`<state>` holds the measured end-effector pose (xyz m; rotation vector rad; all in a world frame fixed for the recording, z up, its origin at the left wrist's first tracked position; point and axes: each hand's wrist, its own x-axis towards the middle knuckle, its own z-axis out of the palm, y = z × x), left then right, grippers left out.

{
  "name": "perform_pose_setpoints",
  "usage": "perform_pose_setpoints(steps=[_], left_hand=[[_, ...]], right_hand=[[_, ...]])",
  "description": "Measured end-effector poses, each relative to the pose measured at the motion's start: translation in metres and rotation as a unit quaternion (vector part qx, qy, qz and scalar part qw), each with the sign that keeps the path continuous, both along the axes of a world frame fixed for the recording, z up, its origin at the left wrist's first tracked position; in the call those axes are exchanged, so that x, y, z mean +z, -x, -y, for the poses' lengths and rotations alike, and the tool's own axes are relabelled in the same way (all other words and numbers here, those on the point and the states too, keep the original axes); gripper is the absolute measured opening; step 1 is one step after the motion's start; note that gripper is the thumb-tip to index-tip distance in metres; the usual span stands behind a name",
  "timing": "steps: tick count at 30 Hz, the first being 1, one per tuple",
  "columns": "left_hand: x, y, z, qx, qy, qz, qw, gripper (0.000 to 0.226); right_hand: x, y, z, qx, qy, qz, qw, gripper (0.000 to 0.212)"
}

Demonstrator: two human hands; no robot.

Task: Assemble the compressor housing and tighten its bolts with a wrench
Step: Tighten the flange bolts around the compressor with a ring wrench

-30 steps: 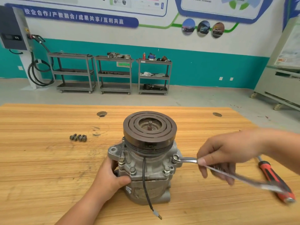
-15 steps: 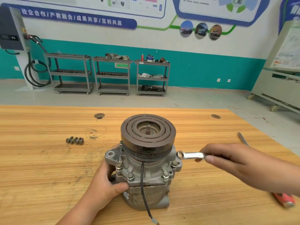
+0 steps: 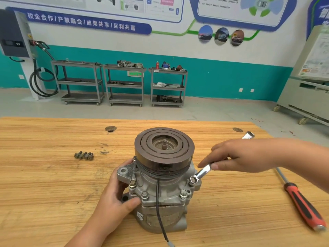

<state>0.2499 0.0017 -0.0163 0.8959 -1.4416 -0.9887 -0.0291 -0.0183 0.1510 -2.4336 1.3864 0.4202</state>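
Note:
A grey metal compressor (image 3: 160,196) stands upright on the wooden table (image 3: 44,184), its dark grooved pulley on top. Several bolts sit in its flange. My left hand (image 3: 115,202) grips the housing's left side, thumb on the front. My right hand (image 3: 236,155) holds a silver wrench (image 3: 203,172) between thumb and fingers. The wrench's ring end sits on the right flange bolt (image 3: 193,180), and its far end pokes out behind my hand. A black wire hangs down the compressor's front.
A small cluster of loose bolts (image 3: 84,155) lies on the table to the left. A red-and-black-handled screwdriver (image 3: 302,202) lies at the right. Two round holes mark the tabletop's far side. Grey shelf carts stand against the back wall.
My right hand swung the wrench handle away from me, from pointing right and toward me to pointing back right; the ring end now sits on the right bolt. My left hand stayed on the housing.

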Motion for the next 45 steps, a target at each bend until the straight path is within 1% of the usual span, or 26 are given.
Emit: perform_pose_setpoints(steps=[4,7,9,13,15,17,19,20,21,23,25,26,27,28,30,32,33,35,37,38,39,40,41,42,43,45], left_hand=[[-0.002,-0.002,0.0,-0.002,-0.01,-0.03,1.0,0.098],[-0.008,-0.004,0.003,-0.007,-0.009,-0.05,0.999,0.08],[-0.011,-0.005,0.004,-0.016,-0.013,-0.055,0.998,0.08],[-0.014,-0.007,0.004,-0.03,-0.016,-0.053,0.998,0.081],[-0.014,-0.007,0.004,-0.035,-0.015,-0.052,0.998,0.083],[-0.013,-0.007,0.004,-0.035,-0.018,-0.053,0.998,0.083],[-0.013,-0.007,0.004,-0.032,-0.019,-0.054,0.998,0.082],[-0.013,-0.007,0.004,-0.032,-0.021,-0.054,0.998,0.083],[-0.012,-0.006,0.003,-0.033,-0.024,-0.055,0.998,0.085],[-0.012,-0.006,0.003,-0.036,-0.026,-0.054,0.998,0.093],[-0.013,-0.006,0.005,-0.029,-0.024,-0.059,0.998,0.085],[-0.014,-0.006,0.005,-0.029,-0.022,-0.063,0.997,0.082],[-0.013,-0.005,0.005,-0.032,-0.02,-0.067,0.997,0.085],[-0.012,-0.005,0.005,-0.038,-0.021,-0.069,0.997,0.092],[-0.01,-0.004,0.003,-0.042,-0.028,-0.076,0.996,0.106],[-0.008,-0.003,0.003,-0.038,-0.034,-0.084,0.995,0.107],[-0.008,-0.004,0.002,-0.038,-0.034,-0.084,0.995,0.106],[-0.01,-0.004,0.002,-0.039,-0.026,-0.082,0.996,0.103],[-0.011,-0.004,0.004,-0.038,-0.017,-0.077,0.996,0.092],[-0.012,-0.005,0.004,-0.036,-0.012,-0.073,0.997,0.086],[-0.012,-0.005,0.005,-0.035,-0.007,-0.07,0.997,0.083],[-0.012,-0.005,0.005,-0.036,-0.003,-0.069,0.997,0.083],[-0.012,-0.005,0.005,-0.039,-0.002,-0.067,0.997,0.085],[-0.012,-0.005,0.005,-0.041,-0.002,-0.066,0.997,0.086],[-0.011,-0.005,0.005,-0.042,-0.004,-0.067,0.997,0.086],[-0.01,-0.005,0.005,-0.042,-0.008,-0.06,0.997,0.089]], right_hand=[[0.006,0.0,0.004,-0.036,-0.084,-0.02,0.996,0.021],[0.005,0.002,-0.001,-0.044,-0.125,-0.017,0.991,0.025],[0.003,0.003,-0.004,-0.052,-0.114,-0.002,0.992,0.021],[0.004,-0.003,-0.002,-0.044,-0.044,0.0,0.998,0.035],[0.006,-0.006,0.0,-0.052,-0.053,-0.016,0.997,0.034],[0.008,-0.005,-0.002,-0.077,-0.089,-0.017,0.993,0.028],[0.003,0.0,-0.009,-0.128,-0.194,0.056,0.971,0.026],[-0.003,0.001,-0.015,-0.162,-0.278,0.123,0.939,0.028],[-0.01,0.0,-0.022,-0.19,-0.362,0.2,0.89,0.029],[-0.026,-0.007,-0.042,-0.232,-0.465,0.361,0.774,0.027],[-0.043,-0.021,-0.06,-0.276,-0.487,0.503,0.658,0.026],[-0.048,-0.03,-0.066,-0.306,-0.48,0.568,0.594,0.027],[-0.053,-0.039,-0.071,-0.329,-0.457,0.619,0.547,0.027],[-0.056,-0.046,-0.076,-0.345,-0.421,0.655,0.524,0.026],[-0.058,-0.052,-0.084,-0.363,-0.363,0.689,0.512,0.02],[-0.058,-0.046,-0.089,-0.334,-0.369,0.689,0.527,0.012],[-0.058,-0.041,-0.091,-0.31,-0.391,0.671,0.548,0.022],[-0.058,-0.025,-0.092,-0.258,-0.405,0.616,0.624,0.053],[-0.054,-0.01,-0.091,-0.257,-0.372,0.58,0.677,0.057],[-0.051,-0.004,-0.089,-0.26,-0.321,0.56,0.718,0.045],[-0.047,0.002,-0.087,-0.247,-0.235,0.519,0.784,0.034],[-0.043,0.007,-0.083,-0.215,-0.13,0.445,0.86,0.033],[-0.04,0.013,-0.078,-0.169,-0.025,0.365,0.915,0.038],[-0.038,0.017,-0.072,-0.115,0.065,0.275,0.952,0.042],[-0.036,0.021,-0.064,-0.057,0.131,0.187,0.972,0.048],[-0.031,0.023,-0.05,0.022,0.205,0.091,0.974,0.058]])
